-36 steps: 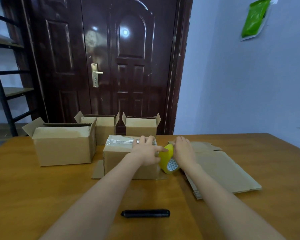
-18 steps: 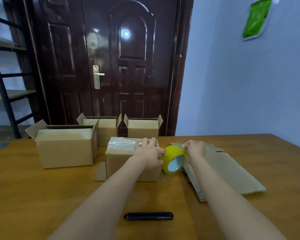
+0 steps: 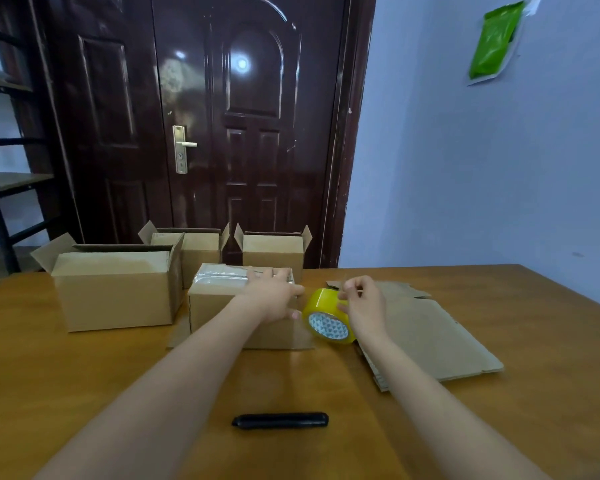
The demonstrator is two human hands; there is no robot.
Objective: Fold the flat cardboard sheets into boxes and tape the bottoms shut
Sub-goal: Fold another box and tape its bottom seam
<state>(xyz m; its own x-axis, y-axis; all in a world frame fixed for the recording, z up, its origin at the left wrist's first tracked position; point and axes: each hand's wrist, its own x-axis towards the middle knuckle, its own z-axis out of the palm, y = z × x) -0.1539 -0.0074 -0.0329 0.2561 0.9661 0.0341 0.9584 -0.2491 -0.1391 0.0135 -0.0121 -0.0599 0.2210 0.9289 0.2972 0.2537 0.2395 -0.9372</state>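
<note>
- Two hands at work over the tabletop (image 3: 84,375).
- Left hand (image 3: 274,299) lies with fingers straight on the taped box (image 3: 222,306), near the tabletop's middle.
- Right hand (image 3: 361,306) has its grip curled on the yellow tape roll (image 3: 326,317), just right of that box.
- Flat cardboard sheets (image 3: 437,341) lie right of the roll.
- Three open boxes (image 3: 118,292) stand behind and to the left.
- Black cutter (image 3: 280,420) lies nearest the camera.

Dim, soft — door (image 3: 222,116) glare (wide-angle warp)
</note>
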